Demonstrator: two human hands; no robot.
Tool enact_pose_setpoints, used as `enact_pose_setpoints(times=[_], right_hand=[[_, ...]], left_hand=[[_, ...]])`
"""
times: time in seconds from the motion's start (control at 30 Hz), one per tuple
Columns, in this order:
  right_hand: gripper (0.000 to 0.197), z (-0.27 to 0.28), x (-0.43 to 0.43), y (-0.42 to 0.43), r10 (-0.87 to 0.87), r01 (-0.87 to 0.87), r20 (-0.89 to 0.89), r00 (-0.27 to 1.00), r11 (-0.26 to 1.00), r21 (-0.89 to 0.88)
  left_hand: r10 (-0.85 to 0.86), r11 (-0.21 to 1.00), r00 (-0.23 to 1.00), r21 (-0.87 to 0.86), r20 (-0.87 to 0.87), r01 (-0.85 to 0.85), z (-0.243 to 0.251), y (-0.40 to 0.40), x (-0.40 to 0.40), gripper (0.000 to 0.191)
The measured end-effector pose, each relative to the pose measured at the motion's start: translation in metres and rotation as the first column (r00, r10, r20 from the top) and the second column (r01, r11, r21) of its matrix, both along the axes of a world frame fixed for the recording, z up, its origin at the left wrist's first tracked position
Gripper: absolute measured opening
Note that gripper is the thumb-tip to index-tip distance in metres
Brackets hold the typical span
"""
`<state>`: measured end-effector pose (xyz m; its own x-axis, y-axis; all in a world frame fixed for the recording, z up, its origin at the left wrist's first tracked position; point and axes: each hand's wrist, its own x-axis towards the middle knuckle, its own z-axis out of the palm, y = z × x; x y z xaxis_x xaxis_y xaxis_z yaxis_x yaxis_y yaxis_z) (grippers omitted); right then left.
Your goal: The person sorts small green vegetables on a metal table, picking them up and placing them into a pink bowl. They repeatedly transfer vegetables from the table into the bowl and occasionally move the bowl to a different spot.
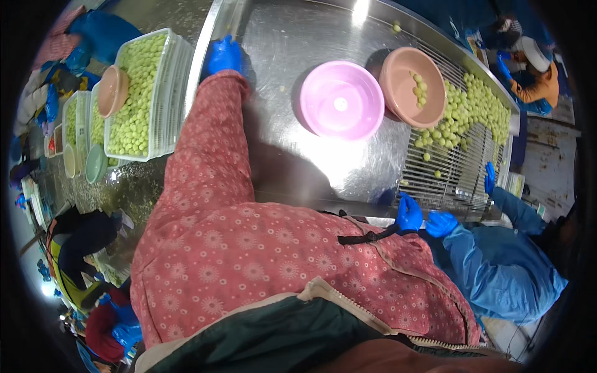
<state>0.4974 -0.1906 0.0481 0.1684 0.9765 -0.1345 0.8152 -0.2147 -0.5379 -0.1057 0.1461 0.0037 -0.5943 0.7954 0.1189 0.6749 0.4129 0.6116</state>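
Observation:
My left hand, in a blue glove, rests at the left side of the stainless steel table, holding nothing visible. Close to the table's front edge is my right hand, also blue-gloved, with its fingers bent together. A black cord runs along the sleeve beside that hand; whether the fingers hold anything cannot be seen. Before me stands a pink plastic basin with nothing in it. Touching or nearly touching it, a tan basin holds several round green fruits.
More green fruits lie on a metal bar grate at right. A co-worker in a blue coat stands close on my right, gloved hands near the grate. Fruit-filled white crates, a small tan bowl and other people are at left.

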Motion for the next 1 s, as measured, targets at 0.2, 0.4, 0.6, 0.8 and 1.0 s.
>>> enact_pose_setpoints(times=[0.2, 0.4, 0.6, 0.8, 1.0], right_hand=[[0.024, 0.026, -0.008, -0.008, -0.015, 0.015, 0.041, 0.999, 1.000, -0.001], [0.021, 0.025, -0.007, -0.016, -0.048, 0.041, 0.095, 0.994, 0.997, 0.073], [0.023, -0.004, -0.003, -0.022, -0.068, 0.055, 0.052, 0.996, 0.973, 0.226], [0.022, -0.028, -0.006, -0.023, -0.082, 0.074, 0.031, 0.996, 0.973, 0.220], [0.024, -0.009, -0.032, -0.017, -0.083, 0.079, 0.013, 0.996, 0.980, 0.181]], left_hand=[[-0.130, 0.909, 0.904, -0.413, -0.406, -0.054, 0.029, 0.019, 0.027, 0.030], [-0.089, 0.956, 0.902, -0.289, -0.422, -0.041, -0.005, 0.033, -0.003, 0.012], [-0.575, 0.808, 0.710, 0.147, 0.406, 0.570, -0.003, 0.041, 0.067, 0.042], [-0.969, 0.245, 0.213, 0.397, 0.124, 0.885, 0.068, -0.016, 0.280, 0.044], [-0.945, 0.073, 0.087, 0.054, -0.315, 0.996, 0.136, -0.005, 0.434, 0.042]])
